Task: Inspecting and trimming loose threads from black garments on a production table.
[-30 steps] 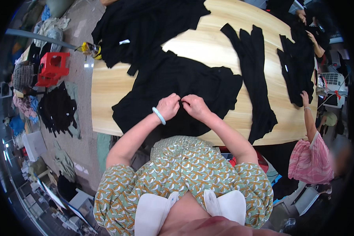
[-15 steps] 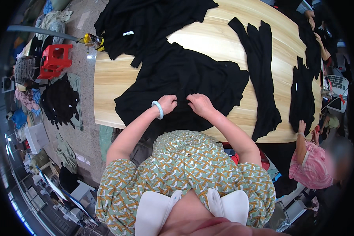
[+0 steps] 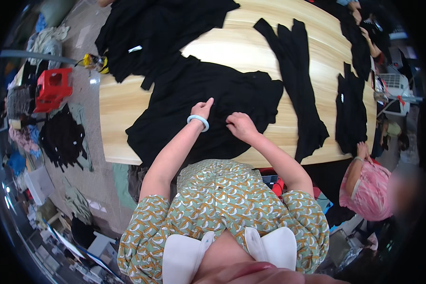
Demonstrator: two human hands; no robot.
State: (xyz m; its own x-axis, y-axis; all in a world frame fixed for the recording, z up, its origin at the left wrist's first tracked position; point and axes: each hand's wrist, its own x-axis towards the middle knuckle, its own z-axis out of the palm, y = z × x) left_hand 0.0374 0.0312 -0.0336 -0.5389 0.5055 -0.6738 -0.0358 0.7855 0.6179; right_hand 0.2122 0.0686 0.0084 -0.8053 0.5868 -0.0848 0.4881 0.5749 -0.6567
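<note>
A black knit garment (image 3: 175, 113) lies spread on the wooden table in front of me, with small buttons visible toward its right side. My left hand (image 3: 201, 110), a pale bangle at its wrist, is on the middle of the cloth. Its fingers are curled into the fabric and its thumb points away from me. Just to the right, my right hand (image 3: 242, 127) pinches the same garment with bent fingers. The fingertips of both hands are partly hidden.
More black garments (image 3: 165, 28) with a white label overlap the far left. Long black pieces (image 3: 296, 80) lie at right on the wooden table (image 3: 236, 47). Another black garment (image 3: 351, 111) lies beside a person in pink (image 3: 367, 189). A red stool (image 3: 53, 90) stands left on the floor.
My left hand has moved farther from me over the garment, its thumb now stretched out. My right hand stays at nearly the same spot on the cloth. The whole view has shifted slightly.
</note>
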